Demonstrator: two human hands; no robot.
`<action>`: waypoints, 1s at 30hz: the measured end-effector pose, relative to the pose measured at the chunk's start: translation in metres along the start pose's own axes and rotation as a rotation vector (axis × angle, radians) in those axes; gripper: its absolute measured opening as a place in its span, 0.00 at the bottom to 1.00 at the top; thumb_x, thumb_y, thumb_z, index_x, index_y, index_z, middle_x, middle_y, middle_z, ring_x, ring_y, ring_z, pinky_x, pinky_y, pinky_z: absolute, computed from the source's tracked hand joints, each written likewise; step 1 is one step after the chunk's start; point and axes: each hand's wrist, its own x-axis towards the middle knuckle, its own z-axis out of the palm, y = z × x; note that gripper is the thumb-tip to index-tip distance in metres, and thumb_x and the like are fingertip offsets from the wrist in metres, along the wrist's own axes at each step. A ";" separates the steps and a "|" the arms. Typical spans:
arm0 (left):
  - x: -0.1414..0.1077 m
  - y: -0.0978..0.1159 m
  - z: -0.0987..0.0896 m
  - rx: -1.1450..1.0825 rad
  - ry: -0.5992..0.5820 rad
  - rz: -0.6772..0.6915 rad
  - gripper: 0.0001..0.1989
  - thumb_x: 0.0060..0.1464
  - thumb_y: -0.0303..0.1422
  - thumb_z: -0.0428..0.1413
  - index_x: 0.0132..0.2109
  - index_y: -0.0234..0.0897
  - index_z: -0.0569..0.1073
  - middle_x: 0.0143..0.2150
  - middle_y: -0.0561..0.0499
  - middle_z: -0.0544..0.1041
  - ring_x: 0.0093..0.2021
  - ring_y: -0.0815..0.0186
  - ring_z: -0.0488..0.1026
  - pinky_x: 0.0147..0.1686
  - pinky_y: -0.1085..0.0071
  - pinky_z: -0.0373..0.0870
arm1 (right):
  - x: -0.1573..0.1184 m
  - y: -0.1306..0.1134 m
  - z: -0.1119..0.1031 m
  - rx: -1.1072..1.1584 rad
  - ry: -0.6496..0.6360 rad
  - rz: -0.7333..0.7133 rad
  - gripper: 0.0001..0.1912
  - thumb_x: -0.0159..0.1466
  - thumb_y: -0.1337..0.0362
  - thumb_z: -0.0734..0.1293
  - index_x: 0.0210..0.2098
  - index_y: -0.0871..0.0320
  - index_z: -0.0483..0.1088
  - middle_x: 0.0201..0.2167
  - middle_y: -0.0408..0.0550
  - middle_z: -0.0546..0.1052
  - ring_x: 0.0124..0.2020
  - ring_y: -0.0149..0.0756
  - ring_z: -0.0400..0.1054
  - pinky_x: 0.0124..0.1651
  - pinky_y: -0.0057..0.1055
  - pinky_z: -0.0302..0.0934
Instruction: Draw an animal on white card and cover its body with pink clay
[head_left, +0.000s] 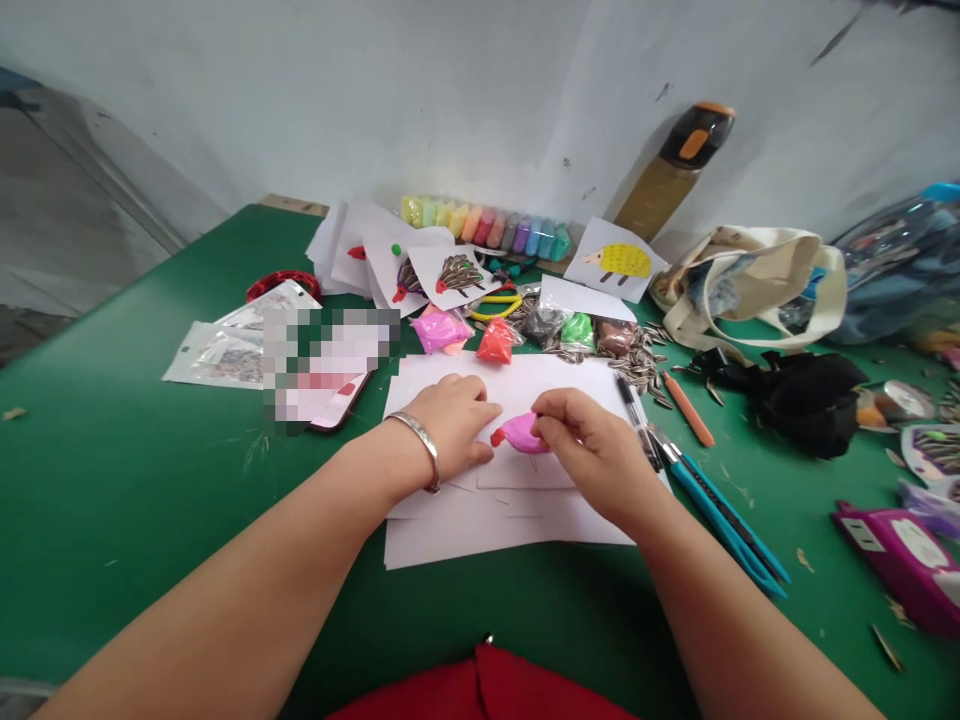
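Observation:
A flattened pink clay shape with a small red clay tip lies on a sheet of white paper. My right hand is closed in a pinch at its right side, with a small dark piece that looks like a sunflower seed between thumb and forefinger. Across from it, my left hand rests on the paper, thumb and fingers apart, holding nothing. The right part of the pink clay is hidden behind my right fingers.
Bags of clay and loose sunflower seeds lie behind the paper. Right of it are a pen, an orange stick and blue tweezers. Hedgehog pictures, a bottle and a tote bag stand farther back.

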 end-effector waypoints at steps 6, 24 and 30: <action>0.000 -0.001 -0.001 -0.004 -0.003 0.007 0.12 0.52 0.40 0.57 0.41 0.39 0.75 0.44 0.46 0.70 0.44 0.56 0.66 0.44 0.63 0.64 | -0.002 -0.001 0.002 -0.028 -0.059 -0.059 0.07 0.67 0.67 0.59 0.41 0.52 0.68 0.40 0.45 0.76 0.40 0.35 0.70 0.42 0.32 0.63; 0.001 0.001 -0.003 -0.054 -0.023 0.068 0.09 0.51 0.37 0.58 0.39 0.37 0.72 0.42 0.48 0.67 0.42 0.59 0.68 0.39 0.66 0.65 | 0.012 0.013 -0.016 -0.267 -0.042 -0.099 0.07 0.63 0.69 0.61 0.35 0.53 0.69 0.35 0.44 0.76 0.38 0.37 0.68 0.41 0.32 0.60; 0.003 -0.002 0.003 -0.054 -0.015 0.134 0.10 0.52 0.32 0.55 0.42 0.36 0.72 0.45 0.46 0.68 0.45 0.58 0.68 0.43 0.65 0.66 | 0.019 0.023 -0.022 -0.334 -0.109 -0.062 0.09 0.63 0.70 0.58 0.38 0.54 0.68 0.40 0.46 0.75 0.44 0.39 0.68 0.47 0.36 0.60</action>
